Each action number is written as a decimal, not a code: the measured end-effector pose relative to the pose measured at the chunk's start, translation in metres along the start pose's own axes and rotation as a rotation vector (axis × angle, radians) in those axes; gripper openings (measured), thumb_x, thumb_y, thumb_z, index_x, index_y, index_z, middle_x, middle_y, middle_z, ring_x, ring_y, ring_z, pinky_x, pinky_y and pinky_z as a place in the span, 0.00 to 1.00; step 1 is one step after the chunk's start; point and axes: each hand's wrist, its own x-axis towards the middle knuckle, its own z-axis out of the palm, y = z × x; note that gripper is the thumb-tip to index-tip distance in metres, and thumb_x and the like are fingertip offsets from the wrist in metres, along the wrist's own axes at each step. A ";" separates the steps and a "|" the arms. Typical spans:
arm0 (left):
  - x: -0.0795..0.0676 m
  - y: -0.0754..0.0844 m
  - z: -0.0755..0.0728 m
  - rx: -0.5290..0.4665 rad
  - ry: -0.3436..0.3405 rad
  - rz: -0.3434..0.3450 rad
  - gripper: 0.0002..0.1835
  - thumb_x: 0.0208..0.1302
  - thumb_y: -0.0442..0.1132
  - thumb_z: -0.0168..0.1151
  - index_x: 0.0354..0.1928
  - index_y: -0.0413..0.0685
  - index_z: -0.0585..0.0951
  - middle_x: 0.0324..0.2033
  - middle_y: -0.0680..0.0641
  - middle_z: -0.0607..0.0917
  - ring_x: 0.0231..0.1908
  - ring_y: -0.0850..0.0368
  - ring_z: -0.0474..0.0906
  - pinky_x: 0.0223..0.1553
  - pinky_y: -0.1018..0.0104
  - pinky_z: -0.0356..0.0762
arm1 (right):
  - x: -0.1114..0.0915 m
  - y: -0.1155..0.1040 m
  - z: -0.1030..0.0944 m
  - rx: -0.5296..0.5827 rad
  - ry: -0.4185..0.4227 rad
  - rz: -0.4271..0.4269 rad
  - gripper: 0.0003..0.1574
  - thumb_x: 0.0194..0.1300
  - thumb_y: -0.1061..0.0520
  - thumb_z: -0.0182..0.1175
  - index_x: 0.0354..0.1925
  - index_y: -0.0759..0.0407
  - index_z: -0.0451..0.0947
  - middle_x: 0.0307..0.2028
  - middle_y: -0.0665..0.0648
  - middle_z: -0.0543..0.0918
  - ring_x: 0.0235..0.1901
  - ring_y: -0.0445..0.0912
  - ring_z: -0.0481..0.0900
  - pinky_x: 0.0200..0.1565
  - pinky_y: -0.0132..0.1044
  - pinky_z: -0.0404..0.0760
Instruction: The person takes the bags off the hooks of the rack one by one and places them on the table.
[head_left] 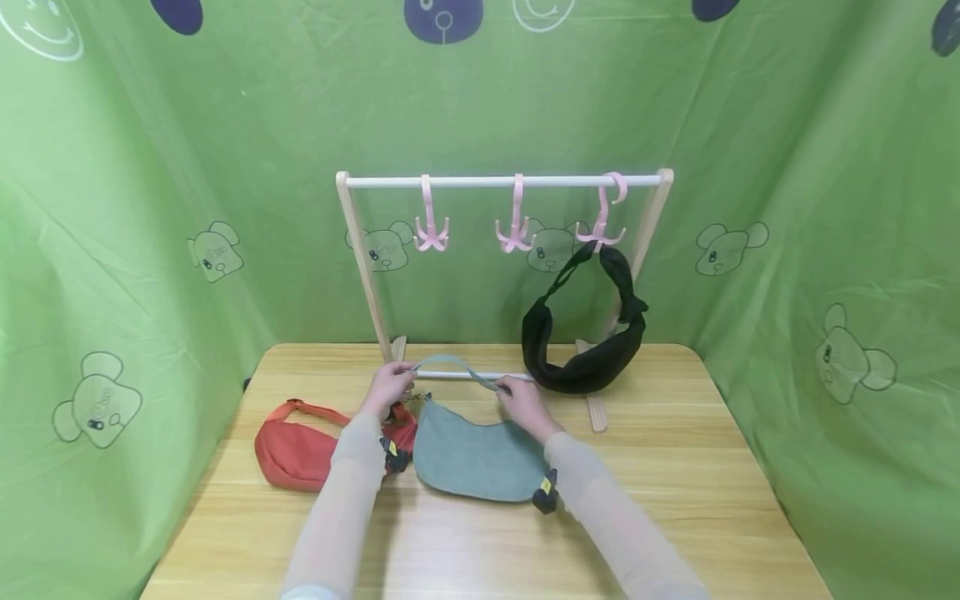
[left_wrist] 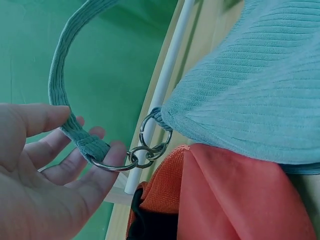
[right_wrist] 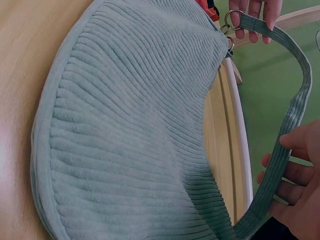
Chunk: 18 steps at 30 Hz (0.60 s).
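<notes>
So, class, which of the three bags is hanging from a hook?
The black bag, on the rightmost pink hook. The red bag lies on the table; the left hand and right hand hold the teal bag by its strap.

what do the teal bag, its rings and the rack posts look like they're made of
Teal bag: soft matte fabric, likely corduroy, given its raised parallel ribs. Rings: probably metal, polished and silvery, with bright glints. Rack posts: apparently matte wood, judging by their light tan colour, though imitation is possible.
</notes>
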 end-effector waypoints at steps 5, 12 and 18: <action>0.001 0.001 0.000 0.012 0.008 -0.022 0.18 0.70 0.35 0.54 0.59 0.35 0.76 0.50 0.35 0.80 0.41 0.51 0.78 0.48 0.53 0.82 | 0.000 0.001 0.002 0.001 -0.001 0.025 0.13 0.67 0.61 0.59 0.49 0.60 0.81 0.45 0.59 0.86 0.44 0.51 0.81 0.51 0.48 0.81; 0.000 0.001 0.000 0.013 0.017 -0.032 0.18 0.71 0.35 0.53 0.59 0.34 0.75 0.52 0.34 0.78 0.45 0.45 0.78 0.49 0.51 0.82 | -0.003 0.001 0.001 -0.004 -0.005 0.039 0.18 0.67 0.60 0.58 0.54 0.60 0.79 0.51 0.61 0.84 0.50 0.53 0.81 0.54 0.50 0.79; 0.002 0.000 0.000 0.002 0.012 -0.028 0.18 0.70 0.34 0.53 0.59 0.33 0.75 0.51 0.32 0.77 0.37 0.53 0.76 0.44 0.54 0.83 | -0.004 0.002 0.000 0.011 -0.008 0.045 0.21 0.66 0.61 0.59 0.57 0.59 0.77 0.54 0.63 0.82 0.45 0.52 0.78 0.52 0.50 0.79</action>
